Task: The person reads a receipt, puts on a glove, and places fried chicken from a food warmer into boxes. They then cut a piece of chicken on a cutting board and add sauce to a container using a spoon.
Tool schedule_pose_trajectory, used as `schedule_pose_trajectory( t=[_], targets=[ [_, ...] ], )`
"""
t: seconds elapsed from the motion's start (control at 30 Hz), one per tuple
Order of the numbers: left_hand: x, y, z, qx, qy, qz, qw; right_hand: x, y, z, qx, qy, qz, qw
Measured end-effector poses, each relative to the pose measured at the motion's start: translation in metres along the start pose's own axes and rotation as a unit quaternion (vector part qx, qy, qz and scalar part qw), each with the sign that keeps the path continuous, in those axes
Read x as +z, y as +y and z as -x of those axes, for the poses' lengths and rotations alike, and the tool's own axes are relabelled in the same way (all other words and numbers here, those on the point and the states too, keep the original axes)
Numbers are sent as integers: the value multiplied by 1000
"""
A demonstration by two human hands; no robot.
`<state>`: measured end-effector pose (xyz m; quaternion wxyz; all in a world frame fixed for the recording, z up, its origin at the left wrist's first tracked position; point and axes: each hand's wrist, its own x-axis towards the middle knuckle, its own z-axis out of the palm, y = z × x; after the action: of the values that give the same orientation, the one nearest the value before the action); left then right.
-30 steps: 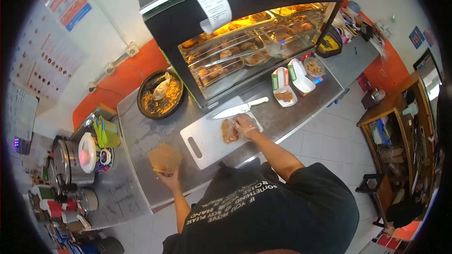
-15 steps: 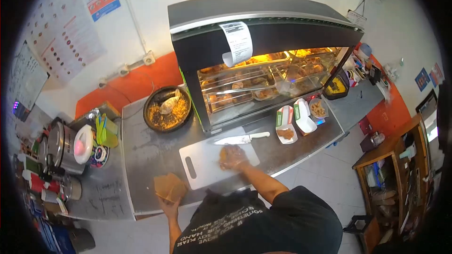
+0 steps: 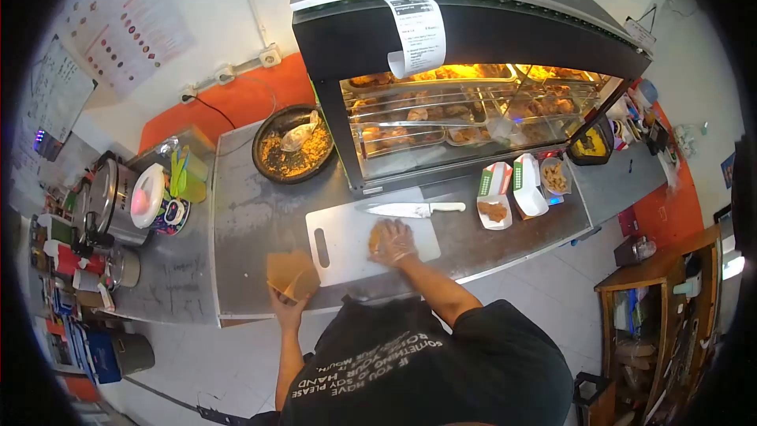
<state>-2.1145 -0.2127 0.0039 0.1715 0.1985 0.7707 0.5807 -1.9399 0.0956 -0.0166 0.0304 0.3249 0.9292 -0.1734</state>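
My left hand grips the bottom of a brown paper pouch, its top opening out over the steel counter's front edge. On the white cutting board, my right hand, in what looks like a clear plastic glove, rests over a golden-brown piece of food. The fingers curve round the food and hide most of it. Just beyond that hand, a knife with a white handle lies across the board's far edge, its blade pointing left.
A lit food warmer stands behind the board. Two open food boxes sit at the right, beside a tub of food pieces. At the left is a dark bowl of orange-yellow food with a spoon.
The view has shifted, so the counter sits a little differently in frame. My right hand looks sharper and flatter over the food. The left hand still holds the pouch, now tipped slightly.
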Motion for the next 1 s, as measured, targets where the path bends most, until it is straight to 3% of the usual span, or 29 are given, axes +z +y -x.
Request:
schedule_pose_trajectory(
  t=[0.07, 0.37, 0.47, 0.57, 0.6, 0.7, 0.83, 0.9, 0.97, 1.0],
  targets=[
    [9, -1, 5, 39, -4, -12, 999, -1, 0, -4, 4, -22, -13, 1000],
    [21, 0, 17, 28, -2, -51, 998, 22, -9, -13, 26, -14, 19, 999],
    [21, 7, 19, 16, -20, -48, 999, 28, -9, -13, -14, 74, 30, 997],
    [24, 10, 21, 1, -26, -42, 999, 46, -2, -24, -74, 91, 22, 993],
    [25, 7, 21, -7, -22, -45, 999, 51, 1, -27, -112, 161, 41, 980],
    [26, -1, 18, 8, -42, -64, 997, 27, -6, -31, -92, 50, 48, 993],
    [40, 16, 4, 42, -82, -95, 991, 33, -7, -42, -85, 89, 40, 992],
    [47, 15, -9, 47, -87, -91, 991, 20, -9, -50, -115, 19, 63, 991],
    [53, 6, -22, 116, -125, -164, 972, 10, -10, -61, -129, -1, 53, 990],
    [57, 6, -27, 113, -123, -162, 972, 6, -10, -67, -91, -49, 36, 994]
  ],
)
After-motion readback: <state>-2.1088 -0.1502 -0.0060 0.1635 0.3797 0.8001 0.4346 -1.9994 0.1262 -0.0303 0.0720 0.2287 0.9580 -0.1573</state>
